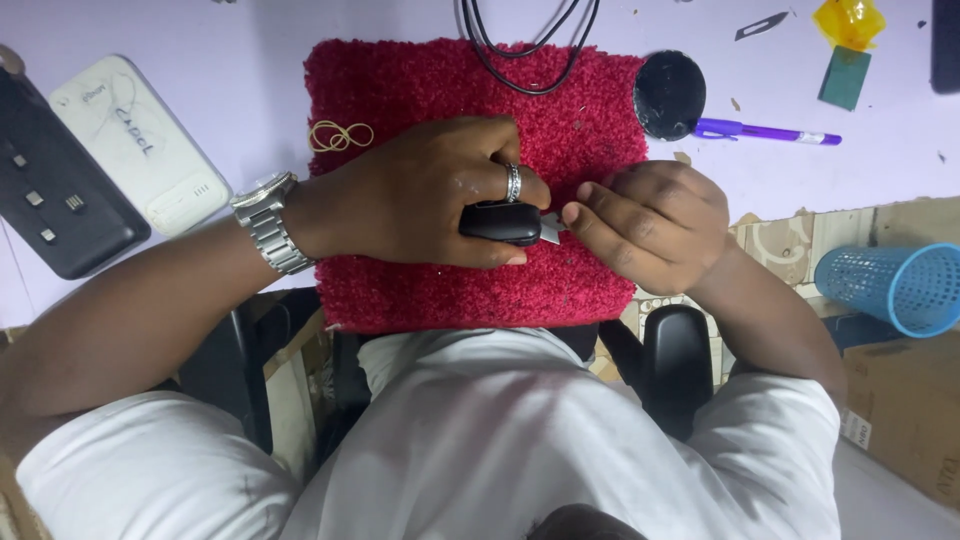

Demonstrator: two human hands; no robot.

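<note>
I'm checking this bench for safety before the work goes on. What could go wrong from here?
1. The right hand pinches a small metal part right at the end of the black device that the left hand grips; a slip could nick a fingertip.
2. A loose blade lies bare on the table, easy to brush against.
3. Any small piece dropped on the fluffy red mat could sink into its pile and be hard to find.

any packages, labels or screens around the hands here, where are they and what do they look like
White power bank: desk, far left, rounded slab with dark handwriting on its face.
Black device: left edge beside the power bank, flat dark slab with small silver parts; not clearly a screen.
Cardboard box: lower right on the floor, brown, a small printed label at its left side.
No lit screen in view.
</note>
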